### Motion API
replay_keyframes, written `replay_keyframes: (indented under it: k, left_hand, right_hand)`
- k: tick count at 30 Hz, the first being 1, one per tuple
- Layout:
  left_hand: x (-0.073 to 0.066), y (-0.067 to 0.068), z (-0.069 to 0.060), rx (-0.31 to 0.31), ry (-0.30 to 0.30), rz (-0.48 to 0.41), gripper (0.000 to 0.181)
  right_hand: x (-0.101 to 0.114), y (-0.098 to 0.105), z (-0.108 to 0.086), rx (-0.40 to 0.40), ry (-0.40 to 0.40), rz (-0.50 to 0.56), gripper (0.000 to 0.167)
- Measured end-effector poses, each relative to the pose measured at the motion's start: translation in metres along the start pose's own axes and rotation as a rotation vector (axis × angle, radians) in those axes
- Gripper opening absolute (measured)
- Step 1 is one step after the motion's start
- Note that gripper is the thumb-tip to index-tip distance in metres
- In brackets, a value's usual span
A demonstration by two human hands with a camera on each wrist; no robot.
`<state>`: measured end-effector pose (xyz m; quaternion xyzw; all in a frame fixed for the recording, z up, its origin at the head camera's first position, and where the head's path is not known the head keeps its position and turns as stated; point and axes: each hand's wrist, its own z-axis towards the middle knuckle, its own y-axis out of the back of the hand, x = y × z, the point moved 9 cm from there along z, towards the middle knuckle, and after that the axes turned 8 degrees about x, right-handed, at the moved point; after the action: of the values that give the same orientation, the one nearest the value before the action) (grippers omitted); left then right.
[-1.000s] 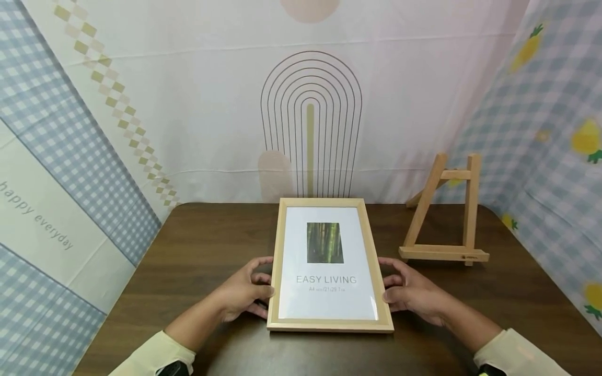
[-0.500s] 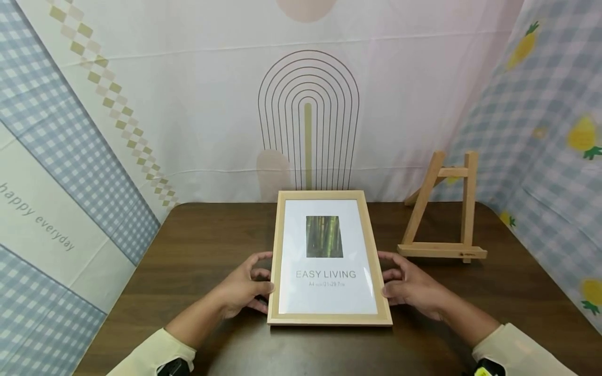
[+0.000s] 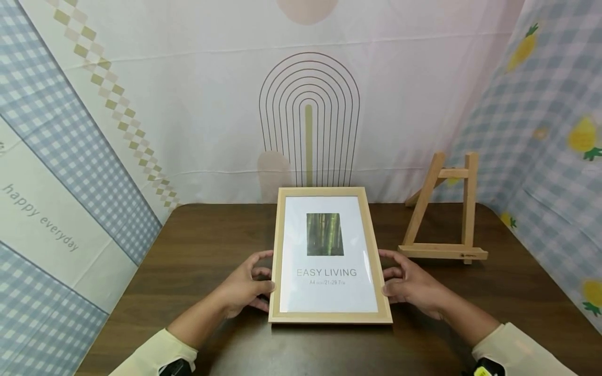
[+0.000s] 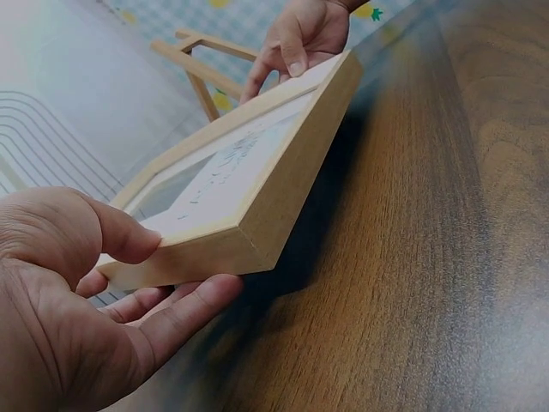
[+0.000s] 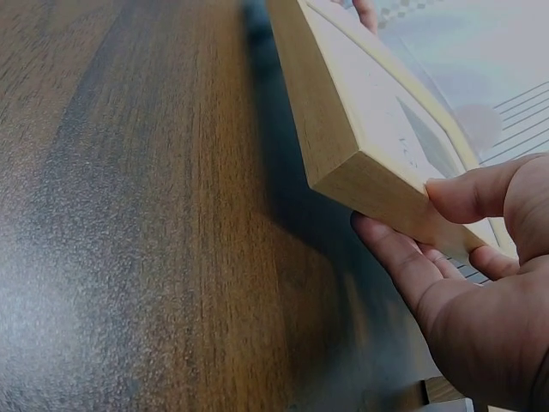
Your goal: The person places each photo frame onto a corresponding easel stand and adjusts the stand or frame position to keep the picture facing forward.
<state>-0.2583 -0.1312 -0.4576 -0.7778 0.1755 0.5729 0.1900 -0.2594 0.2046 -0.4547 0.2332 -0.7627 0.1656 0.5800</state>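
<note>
A light wooden picture frame [image 3: 329,318] is held between both hands, tilted with its far end raised above the table. Behind its clear front lies a white sheet with a small bamboo picture and the words "EASY LIVING". My left hand [image 3: 244,287] grips the left side, thumb on the upper edge and fingers under it, as the left wrist view shows. On the opposite side my right hand [image 3: 414,287] grips likewise; in the right wrist view its thumb presses the rim and its fingers reach underneath. A shadow gap shows between the frame and the table.
A small wooden easel [image 3: 442,251] stands at the back right of the dark wooden table [image 3: 211,224], close to the right hand. A white patterned cloth [image 3: 211,115] hangs behind the table, with checked cloth [image 3: 555,172] at the sides.
The picture frame has risen slightly and its far end has tipped up a little. Both hands keep their grip on its sides. The easel stays where it was.
</note>
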Motion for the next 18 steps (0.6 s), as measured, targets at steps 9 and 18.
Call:
replay_keyframes:
  k: [9, 18]
  left_hand:
    - [-0.0014, 0.0006, 0.0018, -0.009, -0.017, 0.006, 0.078]
    - [-0.0037, 0.0006, 0.0037, -0.023, -0.041, 0.017, 0.077]
  right_hand:
    - [0.0033, 0.0015, 0.0003, -0.011, 0.011, -0.019, 0.092]
    - [0.0072, 0.0035, 0.0009, -0.015, 0.027, -0.047, 0.090]
